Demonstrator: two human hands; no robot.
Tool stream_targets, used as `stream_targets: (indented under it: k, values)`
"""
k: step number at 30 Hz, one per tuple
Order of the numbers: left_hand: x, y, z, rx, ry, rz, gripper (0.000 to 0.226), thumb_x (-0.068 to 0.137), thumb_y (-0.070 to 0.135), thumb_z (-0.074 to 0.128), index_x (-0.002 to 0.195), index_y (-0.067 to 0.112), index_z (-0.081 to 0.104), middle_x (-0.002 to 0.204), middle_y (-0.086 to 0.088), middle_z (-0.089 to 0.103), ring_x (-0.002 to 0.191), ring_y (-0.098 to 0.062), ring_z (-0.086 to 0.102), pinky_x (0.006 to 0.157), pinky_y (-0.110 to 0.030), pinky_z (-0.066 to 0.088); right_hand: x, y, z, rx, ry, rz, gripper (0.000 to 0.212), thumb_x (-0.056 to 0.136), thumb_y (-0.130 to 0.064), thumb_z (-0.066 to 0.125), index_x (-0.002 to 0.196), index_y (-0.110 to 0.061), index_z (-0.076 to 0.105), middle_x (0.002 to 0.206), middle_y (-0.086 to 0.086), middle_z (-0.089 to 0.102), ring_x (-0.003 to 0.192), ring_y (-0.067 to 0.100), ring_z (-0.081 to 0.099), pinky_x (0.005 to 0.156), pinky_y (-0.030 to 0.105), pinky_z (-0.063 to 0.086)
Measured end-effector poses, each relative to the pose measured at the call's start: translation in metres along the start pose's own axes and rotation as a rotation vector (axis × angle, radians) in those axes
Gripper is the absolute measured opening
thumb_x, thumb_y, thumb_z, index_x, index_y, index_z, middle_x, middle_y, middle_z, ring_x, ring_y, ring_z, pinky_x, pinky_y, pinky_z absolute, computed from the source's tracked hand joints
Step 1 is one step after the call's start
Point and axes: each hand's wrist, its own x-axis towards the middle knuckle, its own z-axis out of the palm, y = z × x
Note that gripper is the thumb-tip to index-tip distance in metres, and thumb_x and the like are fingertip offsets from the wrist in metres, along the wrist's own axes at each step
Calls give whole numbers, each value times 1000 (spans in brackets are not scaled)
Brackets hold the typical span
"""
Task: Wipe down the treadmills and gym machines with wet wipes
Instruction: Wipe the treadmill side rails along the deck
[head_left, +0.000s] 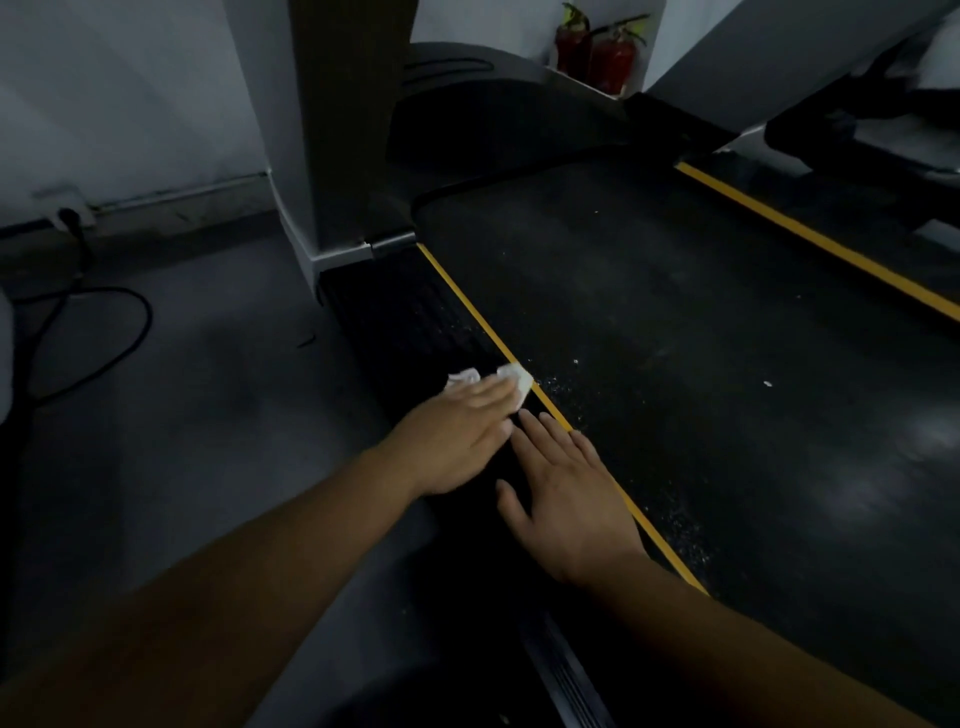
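1. Our left hand (457, 436) presses the wipe (517, 378) flat onto the side rail (410, 322), fingers straight, gripping nothing.
2. Our right hand (566, 499) rests spread and empty just behind it.
3. The rail runs lengthwise ahead of the left hand, the nearer one, toward the post (337, 130).
4. Right of both hands: yellow stripe (467, 296), dusty belt (675, 338).

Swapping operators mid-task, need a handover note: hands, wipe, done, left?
Left hand: flat, pressing the wipe onto the treadmill's side rail by the yellow stripe.
Right hand: flat on the same rail just behind it, holding nothing.
Done: too dark to tell how much rail is clean.
Left: rail ahead of the wipe; belt, white specks near the stripe; next machine on the right.
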Motion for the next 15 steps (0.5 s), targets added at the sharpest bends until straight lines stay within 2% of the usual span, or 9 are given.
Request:
stream_targets:
  k: [3, 4, 6, 7, 8, 10, 12, 13, 15]
  values:
    - [-18, -26, -5, 93, -49, 33, 66, 103, 52, 15, 162, 21, 16, 169, 7, 8, 153, -1, 2, 118, -14, -9, 0, 0, -1, 4, 0, 6, 67, 103, -57, 23, 162, -27, 12, 169, -6, 0, 154, 7, -8, 124, 32, -8]
    - [-11, -36, -11, 111, -39, -28, 68, 103, 53, 15, 162, 20, 16, 169, 5, 8, 154, -3, 3, 119, -16, -7, 1, -1, -2, 4, -5, 6, 67, 103, -57, 24, 162, -27, 12, 169, -7, -1, 154, 7, -9, 124, 31, -8]
    - [10, -37, -24, 98, -1, -189, 61, 109, 44, 25, 163, 18, 15, 171, 2, 7, 156, -9, 4, 122, -25, 3, 1, -2, -5, 8, -8, 3, 67, 104, -57, 24, 162, -27, 11, 169, -7, -1, 154, 7, -9, 123, 31, -9]
    - [16, -29, -25, 80, 16, -215, 58, 110, 40, 28, 163, 18, 17, 171, 3, 8, 156, -10, 5, 122, -28, 7, 1, -2, -5, 10, -10, 4, 67, 104, -57, 24, 162, -27, 11, 169, -7, -1, 154, 7, -9, 123, 30, -9]
    - [16, -19, -20, 62, 15, -199, 57, 111, 37, 29, 163, 18, 18, 171, 2, 8, 156, -10, 5, 122, -28, 8, 1, -2, -5, 11, -13, 1, 67, 104, -56, 24, 162, -27, 11, 169, -7, -1, 154, 7, -8, 123, 30, -9]
    - [-3, -3, -6, 43, -17, -70, 57, 110, 37, 29, 163, 19, 16, 170, 4, 6, 155, -6, 1, 123, -24, 0, 0, -1, -3, 7, -9, -4, 67, 103, -57, 23, 162, -27, 11, 170, -7, 0, 154, 7, -8, 124, 31, -8]
    - [-27, -8, 1, 84, -49, 34, 63, 107, 46, 21, 163, 20, 12, 169, 7, 3, 154, -3, 0, 120, -16, -9, 0, -1, -2, 3, -4, -1, 71, 99, -59, 17, 162, -27, 12, 170, -7, 1, 154, 7, -8, 125, 32, -6]
    - [-27, -19, -2, 117, -48, 35, 67, 103, 50, 17, 163, 19, 13, 169, 6, 3, 154, -4, 2, 119, -16, -9, 0, -1, -2, 2, -8, 1, 72, 97, -60, 15, 162, -27, 12, 169, -7, 0, 154, 7, -8, 124, 31, -7]
    - [-6, -39, -13, 149, -11, -115, 65, 107, 48, 21, 163, 16, 13, 171, 0, 4, 156, -11, 4, 122, -24, -2, 0, -1, -3, 2, -16, 0, 73, 97, -60, 13, 162, -27, 11, 169, -7, -2, 154, 7, -9, 123, 30, -9]
